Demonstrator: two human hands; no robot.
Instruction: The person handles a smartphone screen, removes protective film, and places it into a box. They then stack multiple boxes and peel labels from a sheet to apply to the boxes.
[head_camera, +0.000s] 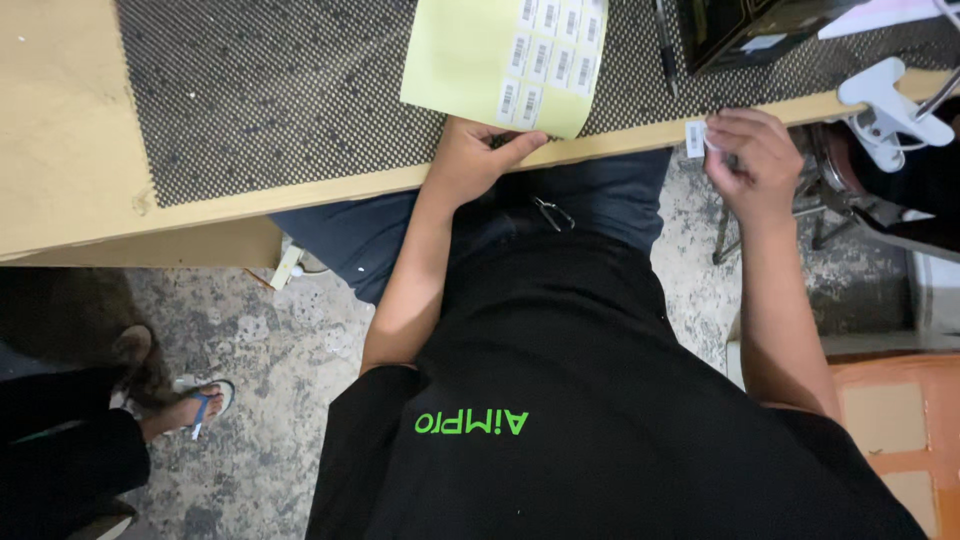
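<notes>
A pale yellow backing sheet (470, 55) with several small white barcode stickers lies on the dark checkered mat, its near edge hanging toward the table edge. My left hand (475, 160) grips that sheet's lower edge from below, thumb pointing right. My right hand (750, 160) is at the table's front edge further right and pinches one small white sticker (695, 138) between its fingertips, the sticker sticking out to the left of the fingers.
A wooden table edge (300, 195) runs across the view with a dotted mat (280, 90) on it. A dark box (750, 30) sits top right, a white clamp (890, 105) at the right edge. Another person's sandalled foot (195, 405) is on the concrete floor at left.
</notes>
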